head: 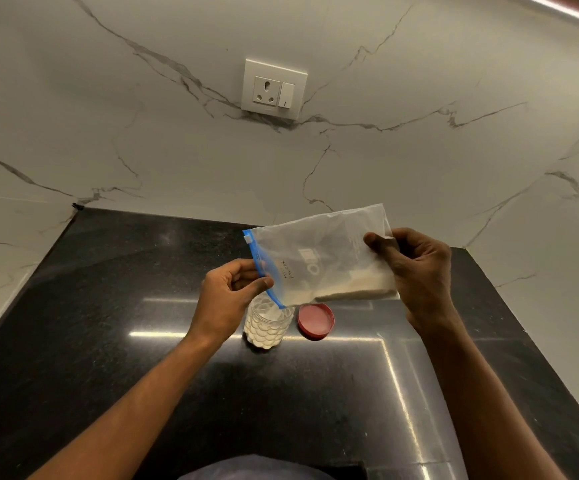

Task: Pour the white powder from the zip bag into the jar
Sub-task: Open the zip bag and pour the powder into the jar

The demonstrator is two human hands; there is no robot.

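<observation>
A clear zip bag (319, 258) with a blue zip strip hangs on its side above the counter, its mouth pointing left and down. White powder (350, 289) lies along the bag's lower edge. My left hand (229, 292) pinches the blue zip edge directly over the jar. My right hand (416, 271) grips the bag's closed end, held higher. The clear patterned jar (268, 325) stands upright and uncapped below the bag's mouth, with white powder inside it. Its red lid (316, 321) lies flat just to the right of the jar.
The black granite counter (142, 341) runs into a corner of white marble walls. A white socket and switch plate (274, 88) sits on the back wall. The counter's front edge is near my body at the bottom.
</observation>
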